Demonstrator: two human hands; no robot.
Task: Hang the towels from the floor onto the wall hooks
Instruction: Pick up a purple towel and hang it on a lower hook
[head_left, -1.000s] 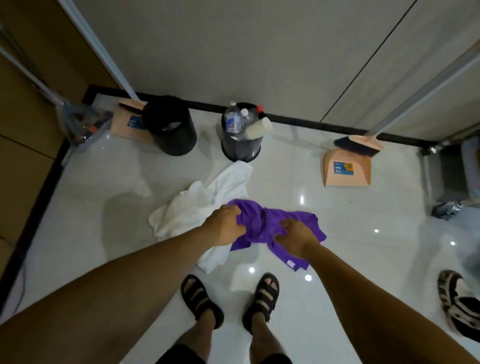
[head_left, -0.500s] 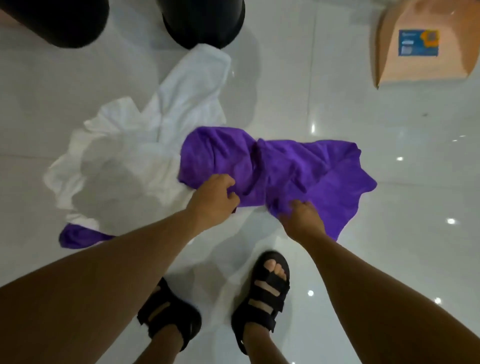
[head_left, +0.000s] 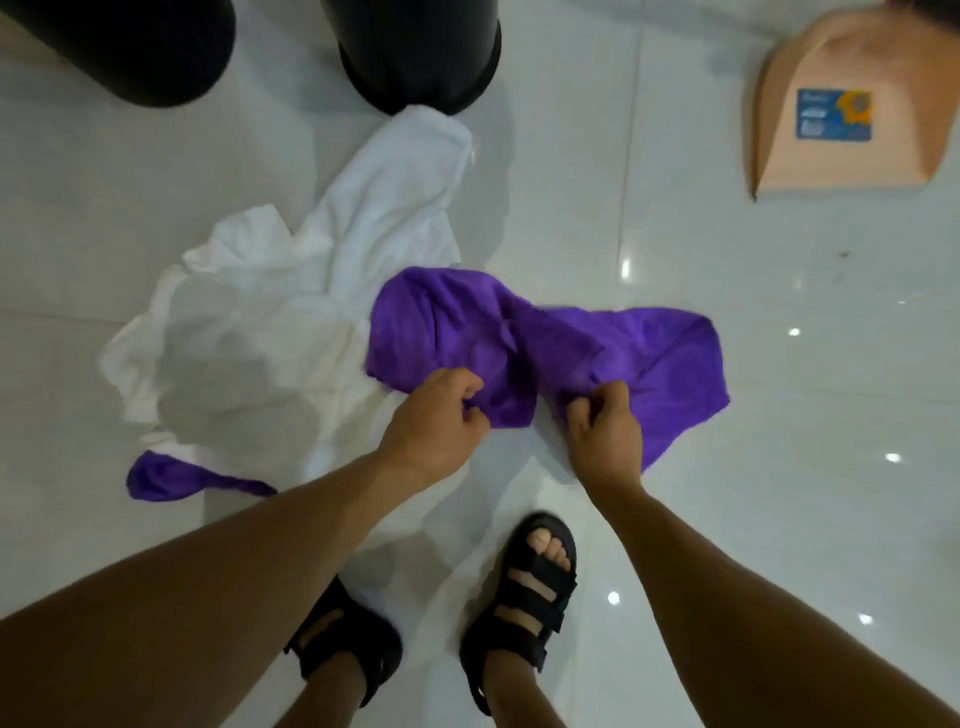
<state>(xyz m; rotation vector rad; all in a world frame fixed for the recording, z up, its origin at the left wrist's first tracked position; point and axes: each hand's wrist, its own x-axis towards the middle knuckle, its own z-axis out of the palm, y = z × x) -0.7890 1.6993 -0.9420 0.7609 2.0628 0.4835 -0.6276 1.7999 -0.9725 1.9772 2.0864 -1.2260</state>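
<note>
- glossy white tiled floor (head_left: 779, 493) with thin grout lines and small bright light spots reflected on it
- black round bin (head_left: 130, 47) at far left
- second black bin (head_left: 421, 57) near it
- peach dustpan (head_left: 831, 166) with blue label at far right

The purple towel (head_left: 597, 348) is lying bunched and creased on the glossy white tiled floor (head_left: 753, 519), spreading sideways, with its left end overlapping the white towel (head_left: 291, 312). Its near edge is being gripped at two points: the left hand (head_left: 434, 421) is curling round the left portion, and the right hand (head_left: 605, 423) is pinching a fold of the right portion. The white towel is lying crumpled and partly spread, one narrow end stretching away from the person. A second purple cloth (head_left: 166, 478) is lying rumpled against the white towel's near-left edge.
</note>
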